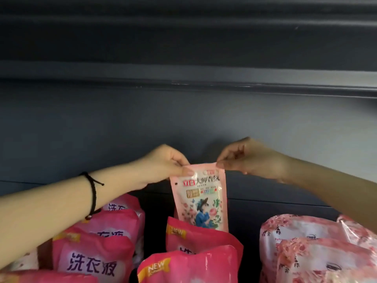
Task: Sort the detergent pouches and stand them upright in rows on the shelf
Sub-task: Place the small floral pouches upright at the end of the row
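Note:
A light pink detergent pouch (204,199) with a figure in blue and roses printed on it stands upright at the back of the middle row. My left hand (163,166) pinches its top left corner. My right hand (251,158) pinches its top right corner. In front of it stand two darker pink pouches (202,240) marked NEW. A row of dark pink pouches (98,256) with purple lettering stands on the left under my left forearm. Pale rose-patterned pouches (306,242) stand on the right.
A dark blue-grey back wall (183,123) rises behind the shelf, with another shelf's underside (183,78) overhead. Dark gaps separate the three rows. A black cord bracelet (92,193) sits on my left wrist.

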### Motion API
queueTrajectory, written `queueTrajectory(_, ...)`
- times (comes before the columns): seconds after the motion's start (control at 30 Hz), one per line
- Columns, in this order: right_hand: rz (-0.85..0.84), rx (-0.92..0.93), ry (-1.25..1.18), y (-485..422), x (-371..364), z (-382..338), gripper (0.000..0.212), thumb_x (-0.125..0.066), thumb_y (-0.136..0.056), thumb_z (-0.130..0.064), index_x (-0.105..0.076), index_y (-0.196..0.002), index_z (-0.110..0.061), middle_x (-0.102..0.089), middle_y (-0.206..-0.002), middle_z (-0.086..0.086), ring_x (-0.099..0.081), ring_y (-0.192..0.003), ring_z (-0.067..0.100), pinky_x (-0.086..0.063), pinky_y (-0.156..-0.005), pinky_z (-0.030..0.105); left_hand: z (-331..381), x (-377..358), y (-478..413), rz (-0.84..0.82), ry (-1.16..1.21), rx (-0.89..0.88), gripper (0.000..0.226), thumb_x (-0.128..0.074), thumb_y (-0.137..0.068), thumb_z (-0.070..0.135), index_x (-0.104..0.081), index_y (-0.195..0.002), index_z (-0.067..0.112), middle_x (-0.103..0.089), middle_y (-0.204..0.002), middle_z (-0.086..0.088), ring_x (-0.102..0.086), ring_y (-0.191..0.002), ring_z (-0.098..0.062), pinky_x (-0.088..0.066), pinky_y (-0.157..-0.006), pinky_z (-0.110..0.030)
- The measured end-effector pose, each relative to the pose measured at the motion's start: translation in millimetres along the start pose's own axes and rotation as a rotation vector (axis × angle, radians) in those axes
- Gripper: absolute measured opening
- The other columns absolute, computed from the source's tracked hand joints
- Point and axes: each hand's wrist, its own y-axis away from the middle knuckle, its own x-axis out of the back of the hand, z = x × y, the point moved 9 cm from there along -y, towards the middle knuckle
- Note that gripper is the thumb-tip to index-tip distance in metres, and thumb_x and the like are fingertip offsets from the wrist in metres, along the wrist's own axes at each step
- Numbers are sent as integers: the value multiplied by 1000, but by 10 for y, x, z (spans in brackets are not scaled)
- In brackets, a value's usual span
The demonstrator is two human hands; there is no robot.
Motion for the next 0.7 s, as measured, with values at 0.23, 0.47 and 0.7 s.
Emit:
queueTrajectory(0.23, 2, -63, -299, 87, -258, -124, 19, -69, -87, -19, -69, -104, -11, -75, -101, 3, -71, -90, 17, -57, -75, 25, 326, 555, 255, 337, 146, -134, 7, -74, -81, 12, -70, -76, 15, -70, -59, 11, -60, -51, 6, -44, -46, -10)
queueTrajectory(0.47, 216, -110, -635, 74, -274, -618, 5, -66, -88, -10, -71, -90, -11, -76, -82, 2, -73, -69, 12, -55, -54, 21, 377, 928, 695, 437, 400, -112, 9, -71, -85, 23, -73, -90, 16, -76, -89, 1, -71, -87, -14, -57, -80, -29)
queueTrajectory(0.7, 311, -120, -758, 162, -545, -1162, 4, -68, -86, -10, -70, -86, -13, -76, -82, 3, -73, -70, 14, -60, -63, 25, 211, 1226, 1301, 341, 524, -110, 14, -65, -89, 15, -70, -100, 9, -76, -97, -4, -73, -90, -15, -59, -72, -23)
